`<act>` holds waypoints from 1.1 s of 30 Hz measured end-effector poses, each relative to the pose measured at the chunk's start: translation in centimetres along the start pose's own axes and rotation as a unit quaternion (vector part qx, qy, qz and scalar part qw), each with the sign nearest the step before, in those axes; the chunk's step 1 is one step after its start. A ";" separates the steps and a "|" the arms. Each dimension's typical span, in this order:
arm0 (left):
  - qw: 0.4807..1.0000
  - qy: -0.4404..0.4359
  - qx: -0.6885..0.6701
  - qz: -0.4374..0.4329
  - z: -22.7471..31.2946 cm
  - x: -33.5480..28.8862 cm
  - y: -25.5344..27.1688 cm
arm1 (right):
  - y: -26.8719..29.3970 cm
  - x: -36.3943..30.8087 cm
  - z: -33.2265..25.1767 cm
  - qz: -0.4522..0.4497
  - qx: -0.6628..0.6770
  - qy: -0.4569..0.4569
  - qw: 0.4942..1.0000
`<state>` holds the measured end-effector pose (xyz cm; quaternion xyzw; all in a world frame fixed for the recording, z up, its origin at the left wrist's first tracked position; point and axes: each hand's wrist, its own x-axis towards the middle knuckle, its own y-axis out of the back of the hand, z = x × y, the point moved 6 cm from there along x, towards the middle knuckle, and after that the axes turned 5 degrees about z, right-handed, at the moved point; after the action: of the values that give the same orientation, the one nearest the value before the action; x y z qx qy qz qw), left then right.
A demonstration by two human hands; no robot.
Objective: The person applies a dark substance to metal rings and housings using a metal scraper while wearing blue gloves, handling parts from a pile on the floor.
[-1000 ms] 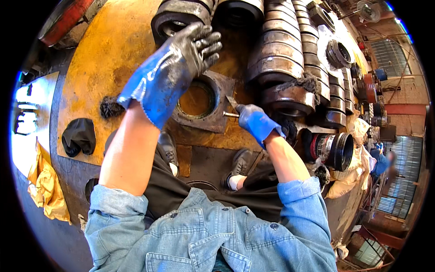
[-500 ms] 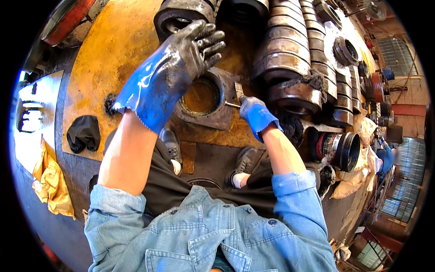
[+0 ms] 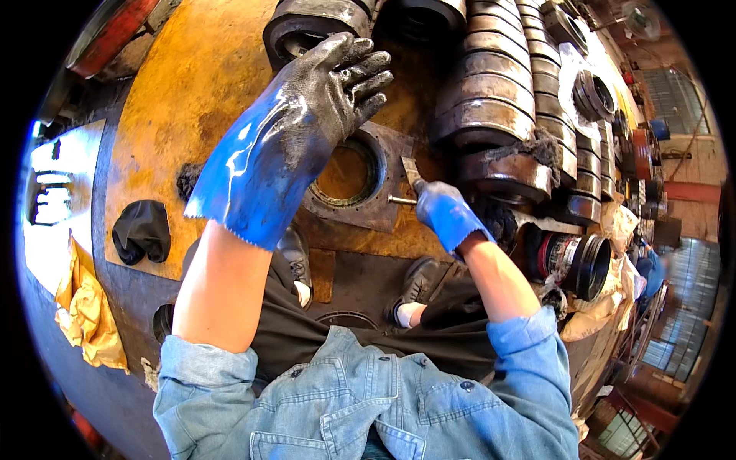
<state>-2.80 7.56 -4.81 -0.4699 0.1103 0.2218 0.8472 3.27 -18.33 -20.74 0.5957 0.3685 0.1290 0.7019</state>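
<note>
My left hand (image 3: 326, 100), in a blue rubber glove blackened with grease, is raised with its fingers stretched out and holds nothing. Below and beside it lies a square metal flange (image 3: 399, 175) with a round opening, partly covered by the glove. My right hand (image 3: 447, 212), also blue-gloved, is closed around a narrow flat-ended tool (image 3: 409, 168) at the flange's right side. A short metal rod (image 3: 402, 201) also sticks out from that fist toward the flange; whether it belongs to the tool, I cannot tell.
Rows of stacked dark metal rings (image 3: 491, 92) stand at the right, with a dark fibrous wad (image 3: 540, 148) on one. A black cloth (image 3: 142, 231) lies left on the yellowish board (image 3: 176, 77). A labelled can (image 3: 563, 257) lies at the right, crumpled brown paper (image 3: 88, 322) at the left.
My right hand and its tool have come nearer and slightly right. My left hand has moved slightly right, its fingers still stretched. The view has shifted a little.
</note>
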 end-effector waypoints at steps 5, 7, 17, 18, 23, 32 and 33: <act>0.998 -0.004 0.029 0.047 0.3 0.4 -0.9 | 1.2 4.4 1.9 0.092 0.046 0.010 0.995; 1.000 0.000 0.009 0.013 0.5 0.4 -0.4 | 0.8 4.0 1.5 0.052 0.020 0.004 0.998; 1.000 -0.002 0.014 0.008 1.1 0.7 0.0 | -0.5 3.9 1.8 0.023 -0.021 0.062 0.998; 1.000 -0.019 0.015 -0.017 1.5 0.7 0.3 | 0.1 3.1 1.5 -0.040 -0.015 0.024 0.999; 0.998 -0.017 0.031 0.058 1.3 1.6 0.1 | 1.6 3.9 1.9 0.052 0.069 0.024 0.996; 0.998 -0.036 -0.009 0.057 3.0 1.3 0.2 | 1.3 0.5 0.7 -0.066 0.007 0.079 0.995; 0.998 -0.030 -0.008 0.054 2.6 1.5 0.0 | 1.0 1.9 1.1 -0.055 0.020 0.069 0.996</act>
<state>-1.59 10.17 -4.02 -0.4636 0.1086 0.2821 0.8329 5.62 -17.73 -20.51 0.5783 0.4508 0.1237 0.6687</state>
